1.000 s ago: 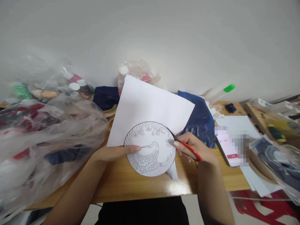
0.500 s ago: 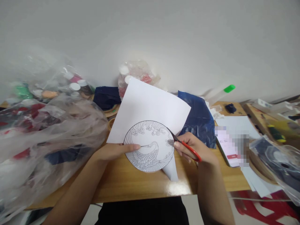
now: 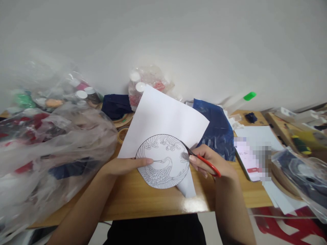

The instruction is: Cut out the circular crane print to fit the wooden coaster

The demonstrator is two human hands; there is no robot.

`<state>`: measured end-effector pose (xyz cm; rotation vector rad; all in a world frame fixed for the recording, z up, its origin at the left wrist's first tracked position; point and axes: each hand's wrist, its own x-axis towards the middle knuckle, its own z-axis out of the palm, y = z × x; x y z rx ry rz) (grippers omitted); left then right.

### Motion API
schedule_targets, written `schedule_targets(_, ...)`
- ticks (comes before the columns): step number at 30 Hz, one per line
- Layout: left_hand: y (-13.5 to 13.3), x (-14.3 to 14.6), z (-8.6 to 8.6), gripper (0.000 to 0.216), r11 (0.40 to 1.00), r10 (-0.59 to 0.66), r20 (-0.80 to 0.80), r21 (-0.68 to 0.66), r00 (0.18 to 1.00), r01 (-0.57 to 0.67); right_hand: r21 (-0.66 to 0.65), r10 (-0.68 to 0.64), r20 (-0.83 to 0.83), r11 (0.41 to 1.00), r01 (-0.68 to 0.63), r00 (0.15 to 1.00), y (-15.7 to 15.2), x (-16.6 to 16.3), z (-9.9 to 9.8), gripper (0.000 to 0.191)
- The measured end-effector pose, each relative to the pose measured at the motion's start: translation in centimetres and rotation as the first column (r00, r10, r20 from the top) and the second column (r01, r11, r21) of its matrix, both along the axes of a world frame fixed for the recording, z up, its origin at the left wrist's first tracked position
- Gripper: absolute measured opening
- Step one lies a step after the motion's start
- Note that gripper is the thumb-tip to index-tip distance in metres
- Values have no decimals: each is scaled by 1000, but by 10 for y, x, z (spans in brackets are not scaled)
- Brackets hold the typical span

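The left hand (image 3: 125,165) pinches the white paper sheet (image 3: 163,119) at the left rim of a printed round crane drawing (image 3: 163,161), thumb lying across it. The right hand (image 3: 212,163) grips red-handled scissors (image 3: 201,159), blades set into the sheet at the circle's upper right edge. A cut strip of paper (image 3: 188,185) curls down below the drawing. Beneath lies the wooden counter (image 3: 153,200); a blue plastic sheet (image 3: 217,129) sits behind the right hand, and clear plastic bags (image 3: 51,143) crowd the left

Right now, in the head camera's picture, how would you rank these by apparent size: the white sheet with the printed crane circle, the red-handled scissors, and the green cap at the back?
1. White sheet, by far.
2. Red-handled scissors, partly hidden in the right hand.
3. Green cap, though it lies farther from the camera, so its true size is unsure.
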<state>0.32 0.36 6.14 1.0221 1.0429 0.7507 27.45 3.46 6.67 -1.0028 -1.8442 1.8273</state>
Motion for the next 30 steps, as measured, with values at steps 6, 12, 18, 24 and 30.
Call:
schedule_targets(6, 0, 0, 1, 66, 1000, 10, -5, 3, 1000, -10, -10, 7, -13, 1000, -7, 1000, 0, 0, 1, 57)
schedule_targets(12, -1, -1, 1, 71, 998, 68, -35, -12, 997, -68, -19, 5, -44, 1000, -6, 999, 0, 0, 0, 56)
schedule_targets(18, -2, 0, 3, 73, 993, 106, -46, -48, 993, -109, -18, 5, -36, 1000, -6, 999, 0, 1, 0, 56)
schedule_targets(24, -3, 0, 4, 67, 995, 101, -20, -23, 995, -101, -29, -23, -9, 999, 23, 1000, -1, 3, -4, 53)
schedule_targets(30, -1, -2, 3, 68, 999, 33, -40, -35, 999, -34, -13, 43, -48, 999, -44, 998, 1, 3, -4, 54)
